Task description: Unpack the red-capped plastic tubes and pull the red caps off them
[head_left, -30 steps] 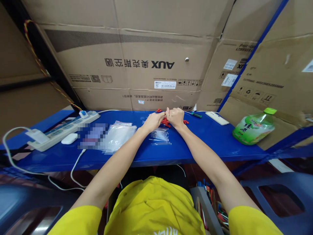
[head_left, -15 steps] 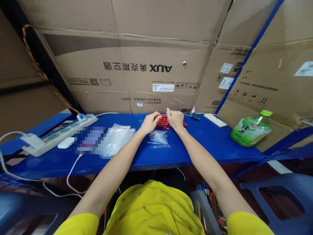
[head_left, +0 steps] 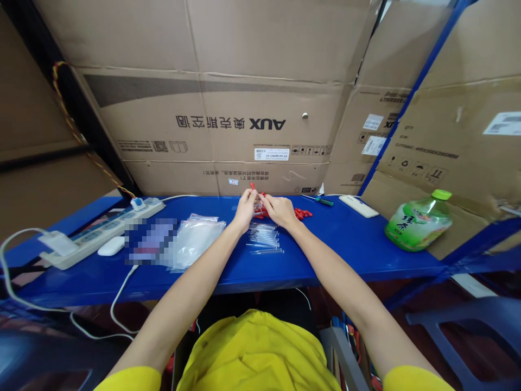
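Observation:
My left hand [head_left: 245,209] is closed around a small red capsule-shaped piece [head_left: 253,185], whose end sticks up above the fingertips. My right hand [head_left: 280,209] meets it from the right with its fingers pinched together; what they grip, if anything, is hidden. Under and behind both hands lies a pile of similar red pieces [head_left: 302,213], partly covered by them. Just nearer to me, several thin, clear or shiny rods [head_left: 264,234] lie side by side on the blue table [head_left: 337,247].
To the left are clear plastic bags [head_left: 199,239], a blurred-out flat object [head_left: 150,239], a white case [head_left: 111,246] and a power strip [head_left: 101,231]. A green-handled screwdriver [head_left: 323,201], a white phone-like slab [head_left: 358,206] and a green bottle [head_left: 419,221] stand or lie right. Cardboard [head_left: 228,146] walls the back.
My hands have drawn closer together, the right moving left off part of the red pile. A red piece now stands up from my left fingers. The view has tilted slightly upward.

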A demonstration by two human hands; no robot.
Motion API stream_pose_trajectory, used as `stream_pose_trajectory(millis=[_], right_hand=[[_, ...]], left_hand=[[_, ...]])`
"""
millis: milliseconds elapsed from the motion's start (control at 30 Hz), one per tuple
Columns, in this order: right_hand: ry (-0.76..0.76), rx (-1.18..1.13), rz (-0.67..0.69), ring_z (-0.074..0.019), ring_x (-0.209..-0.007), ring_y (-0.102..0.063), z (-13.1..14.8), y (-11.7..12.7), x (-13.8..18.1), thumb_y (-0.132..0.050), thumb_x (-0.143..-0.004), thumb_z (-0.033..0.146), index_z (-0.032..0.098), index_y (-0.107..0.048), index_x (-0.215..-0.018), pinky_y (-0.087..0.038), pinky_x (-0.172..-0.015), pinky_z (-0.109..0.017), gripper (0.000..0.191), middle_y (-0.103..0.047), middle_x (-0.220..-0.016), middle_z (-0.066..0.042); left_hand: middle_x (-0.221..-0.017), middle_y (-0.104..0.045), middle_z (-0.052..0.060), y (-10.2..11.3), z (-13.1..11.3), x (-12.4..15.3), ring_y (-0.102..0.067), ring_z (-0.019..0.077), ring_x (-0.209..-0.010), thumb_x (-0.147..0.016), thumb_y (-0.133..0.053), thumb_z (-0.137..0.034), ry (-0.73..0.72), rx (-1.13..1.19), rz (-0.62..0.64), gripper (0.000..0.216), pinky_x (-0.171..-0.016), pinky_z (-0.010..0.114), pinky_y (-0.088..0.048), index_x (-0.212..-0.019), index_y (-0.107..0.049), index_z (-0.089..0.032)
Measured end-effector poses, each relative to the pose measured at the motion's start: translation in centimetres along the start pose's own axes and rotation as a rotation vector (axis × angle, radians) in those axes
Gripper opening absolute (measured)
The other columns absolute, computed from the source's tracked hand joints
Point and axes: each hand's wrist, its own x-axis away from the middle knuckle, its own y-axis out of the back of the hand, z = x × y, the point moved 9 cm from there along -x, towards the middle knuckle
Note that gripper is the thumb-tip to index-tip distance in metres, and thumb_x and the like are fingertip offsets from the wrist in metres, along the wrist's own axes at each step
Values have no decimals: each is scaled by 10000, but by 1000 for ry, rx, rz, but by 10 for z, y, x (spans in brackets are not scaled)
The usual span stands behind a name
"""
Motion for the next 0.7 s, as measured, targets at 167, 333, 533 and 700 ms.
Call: stream_pose_trajectory(millis=[167,333,533,700], right_hand=[[-68,-137,-172,-221,-844,-701,-13,27,3,-386,-1066,435,211,-512,-1418,-417,-704,-266,436,-752,-967,-48],[226,-104,-121,-216,-1148,-626,7,33,5,-463,-1027,333,260,-547,-1401,-477,-853,-280,390,-642,-1305,-80],[305,75,-17,-229,-1073,-593,11,16,2,-458,-1045,373,202,-620,-1154,-448,-824,-300,260,-655,-1143,-112],[334,144,23,-221,-995,-597,14,8,2,-452,-1033,312,185,-598,-1057,-408,-800,-302,195,-683,-1050,-100]], left_hand=[[-582,-381,-102,-16,1,5,-344,50,-409,-975,-574,-516,65,-72,176,322,-448,157,-292,-917,-462,-220],[-567,-316,-88,-20,14,5,-240,57,-432,-984,-536,-493,114,-167,257,347,-444,187,-204,-821,-484,-191],[-636,-497,-22,-11,14,-3,-443,118,-580,-980,-480,-331,-59,-550,292,270,-594,232,-389,-759,-518,-181],[-830,-688,61,-17,-6,4,-596,181,-762,-1014,-401,-311,-286,-983,381,310,-762,287,-449,-812,-598,-183]])
